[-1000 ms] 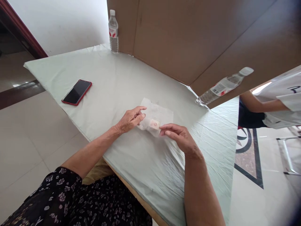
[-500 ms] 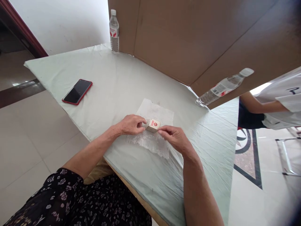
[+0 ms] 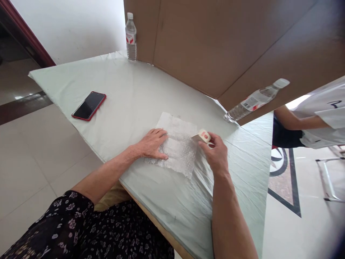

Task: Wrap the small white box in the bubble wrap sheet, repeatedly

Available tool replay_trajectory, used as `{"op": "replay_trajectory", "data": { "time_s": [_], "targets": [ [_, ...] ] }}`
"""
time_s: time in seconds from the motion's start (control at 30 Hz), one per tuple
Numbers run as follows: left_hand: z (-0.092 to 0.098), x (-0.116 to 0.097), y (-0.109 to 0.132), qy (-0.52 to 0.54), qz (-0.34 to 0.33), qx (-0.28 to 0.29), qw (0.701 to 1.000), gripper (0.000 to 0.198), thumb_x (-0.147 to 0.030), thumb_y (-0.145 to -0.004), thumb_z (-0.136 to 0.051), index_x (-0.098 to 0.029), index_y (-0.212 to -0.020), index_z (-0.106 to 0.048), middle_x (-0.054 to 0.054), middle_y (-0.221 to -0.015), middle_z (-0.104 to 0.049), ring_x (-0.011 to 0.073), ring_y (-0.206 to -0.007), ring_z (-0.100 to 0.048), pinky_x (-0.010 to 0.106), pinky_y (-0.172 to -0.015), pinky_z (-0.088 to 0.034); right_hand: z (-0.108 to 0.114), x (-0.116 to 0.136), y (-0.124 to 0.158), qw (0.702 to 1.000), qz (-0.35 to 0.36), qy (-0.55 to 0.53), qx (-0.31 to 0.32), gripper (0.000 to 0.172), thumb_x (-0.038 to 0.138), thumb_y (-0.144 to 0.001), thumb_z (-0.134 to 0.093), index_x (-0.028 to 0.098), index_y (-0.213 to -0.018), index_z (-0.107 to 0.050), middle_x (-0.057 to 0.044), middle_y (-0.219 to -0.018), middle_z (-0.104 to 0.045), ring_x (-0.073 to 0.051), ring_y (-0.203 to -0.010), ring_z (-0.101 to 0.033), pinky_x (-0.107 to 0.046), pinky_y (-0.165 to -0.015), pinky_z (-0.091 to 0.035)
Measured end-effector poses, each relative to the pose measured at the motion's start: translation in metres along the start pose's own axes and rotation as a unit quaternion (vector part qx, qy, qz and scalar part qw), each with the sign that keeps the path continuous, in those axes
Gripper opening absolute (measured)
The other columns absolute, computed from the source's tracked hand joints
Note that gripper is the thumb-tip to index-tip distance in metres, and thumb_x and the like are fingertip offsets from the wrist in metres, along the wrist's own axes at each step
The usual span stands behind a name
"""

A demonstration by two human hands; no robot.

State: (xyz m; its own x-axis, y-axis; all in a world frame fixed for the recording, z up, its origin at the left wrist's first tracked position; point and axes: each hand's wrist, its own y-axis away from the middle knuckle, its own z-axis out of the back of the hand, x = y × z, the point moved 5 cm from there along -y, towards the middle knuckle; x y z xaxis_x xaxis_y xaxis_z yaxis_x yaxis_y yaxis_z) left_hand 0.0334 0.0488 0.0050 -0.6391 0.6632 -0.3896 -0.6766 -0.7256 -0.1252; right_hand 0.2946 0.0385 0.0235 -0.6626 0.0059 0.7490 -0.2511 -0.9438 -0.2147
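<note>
A sheet of bubble wrap [image 3: 178, 151] lies spread on the covered table, slightly crinkled. My left hand [image 3: 154, 144] rests flat on its left edge, fingers apart, holding nothing. Between the thumb and fingers of my right hand [image 3: 215, 149] is a small cream-coloured box [image 3: 204, 136] with red print. The box is tilted, at the right edge of the bubble wrap; whether it touches the table I cannot tell.
A phone in a red case [image 3: 89, 105] lies at the left of the table [image 3: 129, 93]. One water bottle [image 3: 131, 37] stands at the back; another bottle [image 3: 254, 102] is by the brown cardboard partition [image 3: 202, 43]. Beyond it, at right, a person's arm [image 3: 299, 120] shows.
My right hand has lifted the small box off the middle of the bubble wrap and carried it to the right. The left hand has left the box and flattened onto the wrap.
</note>
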Motion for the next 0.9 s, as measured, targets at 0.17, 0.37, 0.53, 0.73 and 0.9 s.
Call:
{"op": "replay_trajectory", "data": {
  "time_s": [0.17,0.37,0.53,0.73,0.9],
  "targets": [
    [0.001,0.001,0.0,-0.013,0.009,-0.001,1.0,0.082,-0.061,-0.072,-0.072,-0.015,-0.136,-0.051,0.019,-0.15,-0.045,0.0382,-0.143,-0.036,0.049,-0.117,-0.028,0.03,-0.046,-0.011,0.991,-0.086,0.066,-0.08,0.058,0.044,-0.064,-0.071,0.018,-0.115,-0.06,-0.017,-0.119,-0.066,-0.036,-0.112,-0.058,-0.063,-0.1,-0.039],
    [0.001,0.001,0.0,-0.011,0.003,-0.002,1.0,0.09,-0.066,-0.071,-0.071,-0.019,-0.143,-0.044,0.018,-0.151,-0.044,0.0382,-0.144,-0.035,0.05,-0.117,-0.027,0.016,0.019,0.01,0.98,0.124,0.085,-0.129,0.044,0.039,-0.084,-0.062,0.018,-0.123,-0.06,-0.021,-0.139,-0.055,-0.035,-0.133,-0.048,-0.057,-0.113,-0.033],
    [-0.001,0.003,0.001,-0.009,0.018,0.021,1.0,0.099,-0.072,-0.07,-0.069,-0.018,-0.148,-0.039,0.019,-0.158,-0.036,0.0388,-0.149,-0.027,0.05,-0.12,-0.022,-0.053,0.048,0.034,0.959,0.219,0.135,0.115,0.065,0.056,-0.088,-0.056,0.021,-0.142,-0.049,-0.015,-0.148,-0.052,-0.033,-0.139,-0.045,-0.055,-0.114,-0.033],
    [-0.002,0.003,0.002,-0.029,0.045,0.044,0.998,0.111,-0.077,-0.067,-0.069,-0.015,-0.152,-0.035,0.023,-0.161,-0.029,0.0422,-0.151,-0.02,0.053,-0.121,-0.014,-0.074,0.032,0.044,0.935,0.21,0.221,0.183,0.079,0.065,-0.089,-0.049,0.014,-0.149,-0.041,-0.018,-0.157,-0.041,-0.035,-0.147,-0.034,-0.054,-0.117,-0.028],
    [-0.002,0.005,0.003,-0.021,0.048,0.056,0.997,0.113,-0.078,-0.067,-0.067,-0.015,-0.154,-0.031,0.023,-0.163,-0.024,0.0421,-0.152,-0.015,0.054,-0.121,-0.013,-0.071,0.03,0.044,0.937,0.211,0.22,0.172,0.084,0.069,-0.088,-0.048,0.013,-0.151,-0.039,-0.02,-0.158,-0.039,-0.035,-0.148,-0.033,-0.055,-0.118,-0.027]
  ]
}}
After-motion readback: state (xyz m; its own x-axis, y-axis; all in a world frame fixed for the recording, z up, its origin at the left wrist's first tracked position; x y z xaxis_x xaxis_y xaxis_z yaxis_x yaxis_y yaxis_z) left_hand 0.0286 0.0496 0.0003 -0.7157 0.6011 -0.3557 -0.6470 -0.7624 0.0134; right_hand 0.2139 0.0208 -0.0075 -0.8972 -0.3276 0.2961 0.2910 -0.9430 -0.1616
